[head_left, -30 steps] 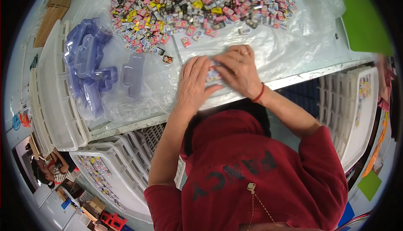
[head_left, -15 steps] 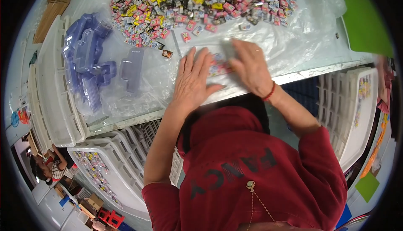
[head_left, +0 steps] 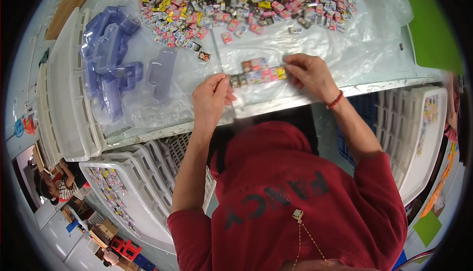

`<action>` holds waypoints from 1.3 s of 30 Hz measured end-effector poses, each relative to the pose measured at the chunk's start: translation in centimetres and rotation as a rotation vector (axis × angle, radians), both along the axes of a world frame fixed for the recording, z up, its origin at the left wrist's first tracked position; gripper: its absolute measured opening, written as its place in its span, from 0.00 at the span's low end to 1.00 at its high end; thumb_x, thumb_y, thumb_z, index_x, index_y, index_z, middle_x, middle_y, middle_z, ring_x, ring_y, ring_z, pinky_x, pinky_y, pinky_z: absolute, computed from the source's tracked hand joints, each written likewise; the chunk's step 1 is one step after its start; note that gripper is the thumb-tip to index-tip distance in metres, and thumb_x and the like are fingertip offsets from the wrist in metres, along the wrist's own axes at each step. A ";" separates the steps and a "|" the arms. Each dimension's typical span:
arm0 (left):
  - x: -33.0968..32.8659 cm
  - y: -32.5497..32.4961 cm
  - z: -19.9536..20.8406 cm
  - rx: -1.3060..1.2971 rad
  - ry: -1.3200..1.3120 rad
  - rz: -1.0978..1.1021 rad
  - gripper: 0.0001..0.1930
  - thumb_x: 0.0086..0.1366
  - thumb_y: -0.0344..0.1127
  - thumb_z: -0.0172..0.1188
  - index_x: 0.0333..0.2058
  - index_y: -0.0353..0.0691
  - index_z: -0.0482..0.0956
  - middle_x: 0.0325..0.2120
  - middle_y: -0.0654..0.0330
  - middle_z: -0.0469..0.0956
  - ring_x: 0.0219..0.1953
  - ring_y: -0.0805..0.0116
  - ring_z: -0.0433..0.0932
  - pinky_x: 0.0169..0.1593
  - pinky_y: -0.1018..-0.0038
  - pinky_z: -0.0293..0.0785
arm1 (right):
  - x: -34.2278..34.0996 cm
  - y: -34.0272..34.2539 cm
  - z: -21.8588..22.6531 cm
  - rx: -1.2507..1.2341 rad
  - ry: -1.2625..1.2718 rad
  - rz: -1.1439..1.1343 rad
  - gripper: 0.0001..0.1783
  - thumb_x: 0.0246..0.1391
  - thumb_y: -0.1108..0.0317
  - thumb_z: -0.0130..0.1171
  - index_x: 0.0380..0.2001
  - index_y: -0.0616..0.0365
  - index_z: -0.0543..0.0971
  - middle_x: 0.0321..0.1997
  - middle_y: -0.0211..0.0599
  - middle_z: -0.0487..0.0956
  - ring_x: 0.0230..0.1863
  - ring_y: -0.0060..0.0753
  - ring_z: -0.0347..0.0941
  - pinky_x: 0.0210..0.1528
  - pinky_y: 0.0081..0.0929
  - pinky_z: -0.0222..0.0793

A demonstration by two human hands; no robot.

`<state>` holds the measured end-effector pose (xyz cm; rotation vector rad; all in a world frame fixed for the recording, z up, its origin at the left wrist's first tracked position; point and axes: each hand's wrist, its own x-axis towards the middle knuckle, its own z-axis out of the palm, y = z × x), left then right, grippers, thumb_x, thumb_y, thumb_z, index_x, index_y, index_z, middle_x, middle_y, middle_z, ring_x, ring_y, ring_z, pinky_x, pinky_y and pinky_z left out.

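Outward goes my right hand [head_left: 310,74] toward three o'clock, my left hand [head_left: 212,96] toward nine, and the packet row [head_left: 258,77] now shows bare between them! It lies flat on the plastic sheet [head_left: 345,66] over the surface [head_left: 150,136], a shorter line of packets [head_left: 254,64] against its twelve-o'clock side. Left thumb and fingertips come together right at the dark end; right fingers curl loosely by the yellow end. Whether either one truly pinches a packet, I can't tell. Bracketing both ends probably keeps the row straight (tiny packets would skid easily on that slick plastic). Up at twelve, the loose heap [head_left: 241,12] sits within reach, I'd judge, for easy picking. Containers now: bluish clear trays [head_left: 106,57] cluster at nine, one single tray [head_left: 161,74] nearer me. White crates [head_left: 148,222] at seven to eight carry colourful packets, and the crates [head_left: 416,172] toward four show some too!
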<state>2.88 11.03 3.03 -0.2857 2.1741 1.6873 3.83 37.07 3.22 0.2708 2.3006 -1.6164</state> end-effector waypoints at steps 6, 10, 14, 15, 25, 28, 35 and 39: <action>0.5 0.0 -0.5 0.063 0.107 0.051 0.10 0.67 0.32 0.56 0.41 0.30 0.79 0.25 0.60 0.79 0.24 0.73 0.80 0.26 0.79 0.75 | 0.1 0.1 -0.4 -0.067 -0.057 -0.044 0.10 0.60 0.70 0.57 0.43 0.63 0.78 0.27 0.26 0.78 0.23 0.14 0.72 0.24 0.14 0.68; 0.1 0.4 0.1 0.165 0.101 0.107 0.10 0.67 0.31 0.55 0.41 0.30 0.78 0.27 0.59 0.79 0.25 0.73 0.80 0.27 0.79 0.75 | 0.0 0.2 -0.8 -0.098 0.021 -0.074 0.10 0.59 0.70 0.59 0.43 0.62 0.79 0.28 0.26 0.78 0.24 0.14 0.72 0.24 0.14 0.67; -0.1 -0.4 -0.7 0.045 0.120 -0.019 0.12 0.67 0.32 0.55 0.44 0.31 0.77 0.29 0.61 0.79 0.25 0.75 0.78 0.28 0.80 0.73 | 0.0 -1.4 -1.1 0.476 0.617 0.009 0.12 0.51 0.72 0.64 0.41 0.58 0.80 0.31 0.33 0.78 0.28 0.27 0.75 0.27 0.22 0.70; 0.0 -0.5 -0.9 -0.017 0.143 -0.065 0.13 0.67 0.32 0.55 0.47 0.31 0.76 0.31 0.62 0.78 0.26 0.77 0.76 0.30 0.80 0.72 | -0.1 -2.4 -0.5 0.475 0.617 0.011 0.12 0.51 0.72 0.64 0.41 0.58 0.80 0.31 0.33 0.78 0.28 0.27 0.75 0.27 0.22 0.70; 0.0 -0.4 -1.5 0.007 0.128 -0.029 0.13 0.67 0.32 0.56 0.47 0.32 0.77 0.31 0.62 0.79 0.24 0.79 0.74 0.28 0.81 0.71 | -0.6 -5.9 -0.6 0.642 1.043 0.459 0.15 0.41 0.68 0.64 0.37 0.54 0.81 0.42 0.33 0.76 0.51 0.37 0.71 0.49 0.36 0.66; 0.1 -0.4 -1.7 -0.007 0.233 0.012 0.09 0.66 0.31 0.56 0.41 0.32 0.79 0.24 0.59 0.79 0.20 0.75 0.78 0.25 0.79 0.74 | -0.5 -5.6 -0.6 0.714 1.086 0.529 0.15 0.43 0.67 0.64 0.38 0.54 0.80 0.44 0.32 0.77 0.53 0.37 0.70 0.52 0.39 0.64; 0.1 0.1 -1.2 -0.061 0.238 -0.004 0.12 0.66 0.33 0.57 0.44 0.32 0.78 0.25 0.60 0.79 0.21 0.76 0.76 0.26 0.79 0.71 | -0.6 -5.4 -0.8 0.636 1.033 0.504 0.14 0.46 0.68 0.61 0.39 0.55 0.80 0.44 0.34 0.77 0.53 0.37 0.71 0.54 0.40 0.63; -0.1 0.8 -0.7 -0.129 0.294 0.011 0.10 0.64 0.33 0.58 0.39 0.32 0.80 0.20 0.55 0.79 0.20 0.69 0.79 0.28 0.73 0.74 | -0.7 -5.4 -1.2 0.706 1.069 0.507 0.14 0.46 0.68 0.60 0.39 0.55 0.80 0.44 0.34 0.77 0.52 0.36 0.71 0.54 0.40 0.63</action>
